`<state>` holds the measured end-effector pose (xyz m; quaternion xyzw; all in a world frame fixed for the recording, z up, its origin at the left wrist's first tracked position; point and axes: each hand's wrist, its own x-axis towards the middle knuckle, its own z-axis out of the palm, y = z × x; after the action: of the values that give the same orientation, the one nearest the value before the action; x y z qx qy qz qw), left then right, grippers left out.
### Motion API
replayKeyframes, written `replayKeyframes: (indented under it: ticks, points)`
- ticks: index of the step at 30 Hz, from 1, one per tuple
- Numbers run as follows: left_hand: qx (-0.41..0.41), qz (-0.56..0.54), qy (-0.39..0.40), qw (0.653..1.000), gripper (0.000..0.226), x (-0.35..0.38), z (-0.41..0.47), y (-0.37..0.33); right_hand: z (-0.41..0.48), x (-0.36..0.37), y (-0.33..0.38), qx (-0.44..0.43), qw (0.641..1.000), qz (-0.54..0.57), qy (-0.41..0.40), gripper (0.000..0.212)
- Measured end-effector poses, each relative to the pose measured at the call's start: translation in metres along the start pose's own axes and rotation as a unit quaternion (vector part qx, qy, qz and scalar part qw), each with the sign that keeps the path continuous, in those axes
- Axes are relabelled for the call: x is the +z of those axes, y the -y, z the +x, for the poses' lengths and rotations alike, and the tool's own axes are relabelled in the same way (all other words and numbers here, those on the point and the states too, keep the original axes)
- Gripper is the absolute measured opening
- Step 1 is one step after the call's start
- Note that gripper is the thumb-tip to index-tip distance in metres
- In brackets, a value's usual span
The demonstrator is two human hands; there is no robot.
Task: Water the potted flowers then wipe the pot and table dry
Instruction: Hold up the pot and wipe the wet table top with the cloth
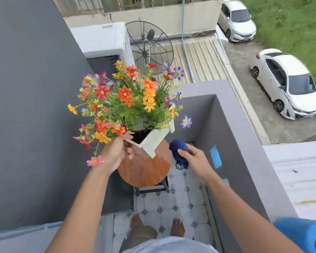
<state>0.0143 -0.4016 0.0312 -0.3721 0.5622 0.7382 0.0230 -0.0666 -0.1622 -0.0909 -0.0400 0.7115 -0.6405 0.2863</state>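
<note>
At the bottom of the view, bare feet (177, 227) stand on the patterned floor tiles (181, 198) of a narrow balcony. Both bare forearms reach forward and down. The left hand (117, 152) grips the near corner of the white square pot (153, 141), fingers curled under its edge and thumb over the rim, so the pot sits tilted with that corner lifted toward the hand. The pot's lower corner is over the round wooden tabletop (144, 170), whose surface shows a wet sheen; whether the pot touches it cannot be told. The flowers (124, 99), orange, red, yellow and purple, spill out over the left hand and wrist. The right hand (195, 159) is just beside the tabletop's right edge, palm down, fingers and thumb closed around a bunched dark blue cloth (179, 152), held off the tabletop and apart from the pot. Beyond stand the grey parapet wall (226, 125), an air-conditioner unit (102, 39), a satellite dish (150, 48) and two white cars (288, 83) far below.
</note>
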Motion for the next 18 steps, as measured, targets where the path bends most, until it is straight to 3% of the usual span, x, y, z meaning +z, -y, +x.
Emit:
replayKeyframes:
  ticks: [3, 8, 14, 18]
  points:
    - [0.016, -0.012, -0.025, 1.0, 0.025, -0.01, 0.019, -0.009, 0.026, 0.04, -0.032, -0.005, 0.994, -0.111, 0.025, 0.024]
    - [0.04, -0.036, -0.065, 0.996, 0.027, -0.021, 0.049, -0.023, 0.064, 0.13, -0.087, -0.085, 0.945, -0.314, 0.032, 0.049]
    - [0.038, -0.049, -0.076, 0.995, 0.025, -0.04, 0.081, -0.027, 0.064, 0.174, -0.166, -0.195, 0.839, -0.47, 0.191, 0.049]
    - [0.017, -0.044, -0.08, 0.996, 0.025, -0.059, 0.096, -0.022, 0.068, 0.162, -0.183, -0.246, 0.788, -0.522, 0.212, 0.053]
